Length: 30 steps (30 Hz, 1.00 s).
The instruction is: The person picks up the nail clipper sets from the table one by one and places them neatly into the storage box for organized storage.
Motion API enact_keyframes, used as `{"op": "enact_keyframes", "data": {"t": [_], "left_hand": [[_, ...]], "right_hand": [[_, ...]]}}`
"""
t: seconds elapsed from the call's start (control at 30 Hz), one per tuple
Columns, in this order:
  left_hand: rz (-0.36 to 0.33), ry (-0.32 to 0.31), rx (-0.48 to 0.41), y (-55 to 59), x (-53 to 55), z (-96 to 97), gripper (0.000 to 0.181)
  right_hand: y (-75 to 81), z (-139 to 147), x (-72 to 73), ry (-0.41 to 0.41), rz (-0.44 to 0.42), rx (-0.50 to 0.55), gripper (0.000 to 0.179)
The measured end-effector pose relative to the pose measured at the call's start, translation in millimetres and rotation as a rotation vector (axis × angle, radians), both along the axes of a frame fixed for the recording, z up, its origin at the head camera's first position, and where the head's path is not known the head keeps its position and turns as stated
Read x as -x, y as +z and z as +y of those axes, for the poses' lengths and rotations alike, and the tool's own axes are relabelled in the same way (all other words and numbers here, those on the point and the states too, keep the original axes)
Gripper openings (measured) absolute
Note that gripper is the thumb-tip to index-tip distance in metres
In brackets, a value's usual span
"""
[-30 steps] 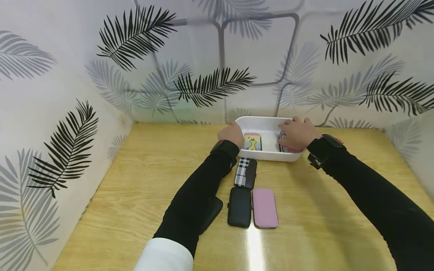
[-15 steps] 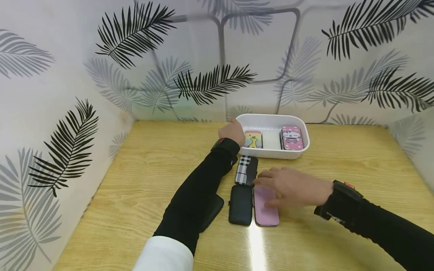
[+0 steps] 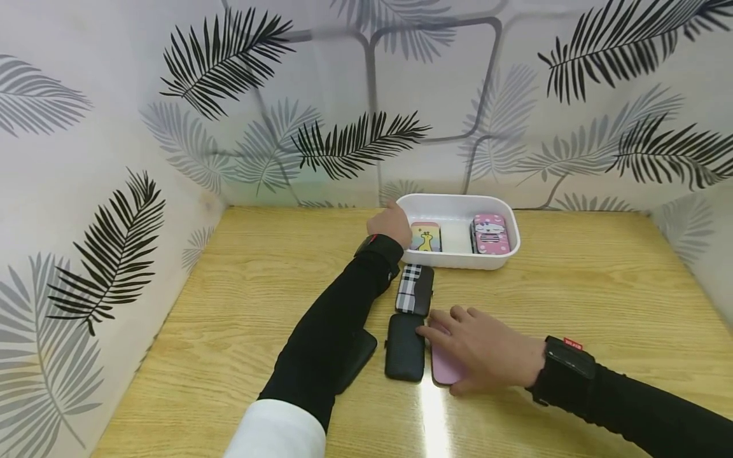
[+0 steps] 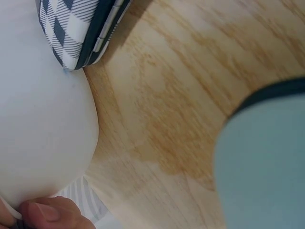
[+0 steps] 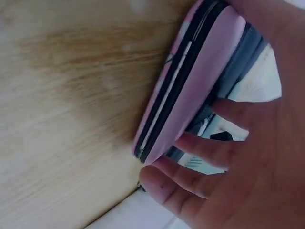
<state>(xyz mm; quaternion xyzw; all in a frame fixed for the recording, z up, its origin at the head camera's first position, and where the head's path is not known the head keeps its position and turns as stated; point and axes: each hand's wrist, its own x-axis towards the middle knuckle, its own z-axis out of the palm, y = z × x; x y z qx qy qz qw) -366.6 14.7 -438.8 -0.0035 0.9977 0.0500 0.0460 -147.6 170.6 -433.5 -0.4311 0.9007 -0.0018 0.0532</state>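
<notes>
Pink case [image 3: 445,367] lies right of lower centre in the head view, partly hidden by the right hand [image 3: 481,346]. From the left: a dark case [image 3: 361,359] is partly covered by the left sleeve [image 3: 321,337]; the left hand [image 3: 390,226] pinches the left rim of a white tray [image 3: 455,261] at upper centre; a black case [image 3: 404,353] lies below a checked case [image 3: 409,289]. The right hand's fingers spread over the pink case; whether they grip it, I cannot tell.
</notes>
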Motion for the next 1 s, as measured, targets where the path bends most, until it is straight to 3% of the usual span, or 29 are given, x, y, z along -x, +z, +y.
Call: {"op": "enact_keyframes", "data": {"t": [0.27,0.5,0.77,0.9,1.0], "left_hand": [[-0.001,-0.004,-0.007,0.2,0.6,1.5,0.065],[0.004,-0.002,-0.004,6.7,0.8,0.5,0.063],[-0.007,-0.008,-0.012,5.9,-1.1,-0.4,0.063],[0.009,-0.001,-0.015,2.0,-0.3,-0.2,0.063],[0.021,0.003,-0.017,-2.3,-0.5,-0.2,0.061]], "right_hand": [[29.6,15,7.2,-0.033,-0.122,0.001,0.074],[61.1,28,32.8,-0.081,-0.143,0.168,0.065],[83.7,43,78.0,-0.186,-0.168,0.296,0.061],[81.9,45,108.9,-0.193,-0.112,0.386,0.06],[75.1,47,130.7,-0.225,-0.122,0.428,0.062]]}}
